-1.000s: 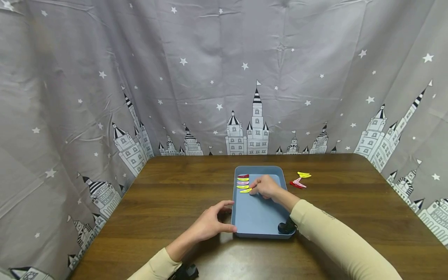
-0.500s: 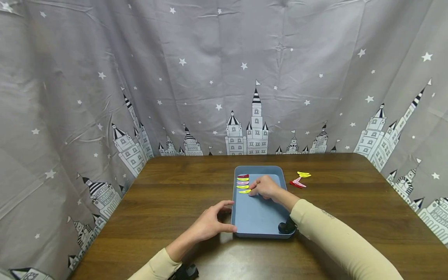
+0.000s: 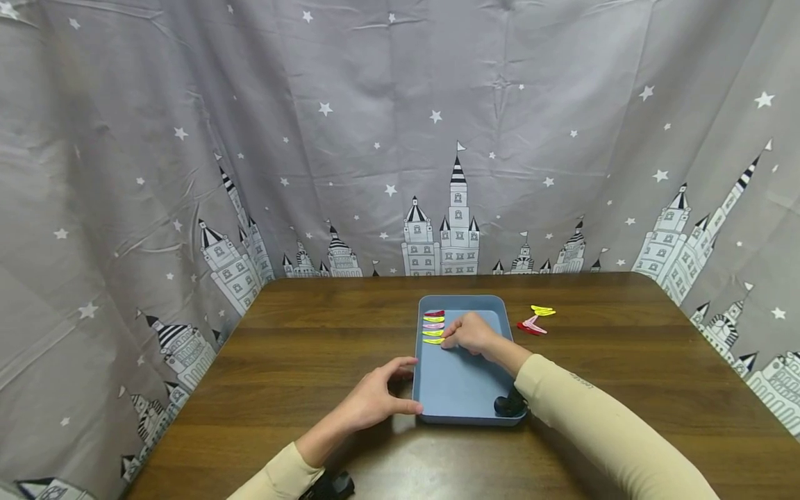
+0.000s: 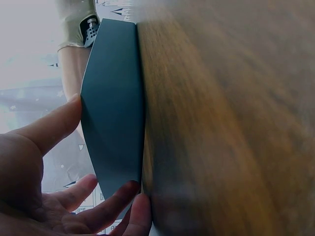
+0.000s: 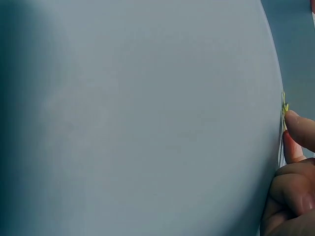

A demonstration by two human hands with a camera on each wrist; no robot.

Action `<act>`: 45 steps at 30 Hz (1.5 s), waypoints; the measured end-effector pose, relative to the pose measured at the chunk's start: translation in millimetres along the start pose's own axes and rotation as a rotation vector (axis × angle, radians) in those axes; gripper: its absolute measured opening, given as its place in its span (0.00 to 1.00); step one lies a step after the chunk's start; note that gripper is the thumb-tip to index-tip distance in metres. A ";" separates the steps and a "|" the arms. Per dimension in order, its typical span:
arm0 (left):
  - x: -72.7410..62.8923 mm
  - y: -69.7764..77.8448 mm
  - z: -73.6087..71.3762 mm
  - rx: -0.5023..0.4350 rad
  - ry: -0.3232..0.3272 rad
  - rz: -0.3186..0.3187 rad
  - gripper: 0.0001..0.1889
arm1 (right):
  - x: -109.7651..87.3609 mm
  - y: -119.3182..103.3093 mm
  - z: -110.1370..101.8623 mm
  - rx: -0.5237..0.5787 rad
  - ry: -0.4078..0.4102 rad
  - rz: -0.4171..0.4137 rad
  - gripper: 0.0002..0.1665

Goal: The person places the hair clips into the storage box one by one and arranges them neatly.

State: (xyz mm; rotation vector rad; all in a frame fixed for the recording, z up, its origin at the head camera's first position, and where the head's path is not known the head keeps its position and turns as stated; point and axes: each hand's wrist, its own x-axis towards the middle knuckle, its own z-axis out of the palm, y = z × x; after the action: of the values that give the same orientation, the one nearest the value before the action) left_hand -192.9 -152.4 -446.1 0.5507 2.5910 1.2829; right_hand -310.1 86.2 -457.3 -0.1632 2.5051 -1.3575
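My right hand is over a blue-grey tray, its thumb and fingertips pinching the right end of a yellow snap hair clip. In the right wrist view the same yellow hair clip shows at the thumb and index tip. It lies lowest in a column of hair clips along the tray's left side: a dark red clip, a yellow one, a pink clip and another yellow one. My left hand touches the tray's left wall with spread, relaxed fingers; its thumb is at the rim in the left wrist view.
Right of the tray on the wooden table lie loose hair clips: yellow clips, a pink clip and a red clip. A grey curtain with castles hangs behind the table.
My right hand has slid slightly left with the yellow hair clip, which has turned from slanted to nearly level with the column above. The left hand stays at the tray's wall.
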 end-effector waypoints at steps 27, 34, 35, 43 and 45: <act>1.4 0.5 0.1 -0.006 0.005 -0.002 0.42 | -8.1 -6.3 -14.6 0.090 -0.039 0.010 0.10; 0.5 0.1 0.1 0.004 0.009 0.001 0.42 | -8.0 -11.6 -25.9 0.074 -0.041 0.017 0.13; 0.4 0.0 0.1 0.005 0.010 0.000 0.42 | -8.5 -12.1 -28.1 0.076 -0.041 0.019 0.14; -0.1 -1.2 -0.3 0.000 0.012 0.000 0.42 | -14.6 -16.2 -48.8 0.073 0.002 0.036 0.14; -0.2 -1.7 -0.2 -0.001 0.012 0.000 0.42 | -15.8 -16.9 -55.4 0.093 0.007 0.040 0.16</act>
State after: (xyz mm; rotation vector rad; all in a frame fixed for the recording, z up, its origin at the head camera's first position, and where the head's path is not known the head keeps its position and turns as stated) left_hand -193.2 -153.5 -447.3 0.5452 2.5998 1.2908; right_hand -312.4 124.9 -411.6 -0.0884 2.4315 -1.4576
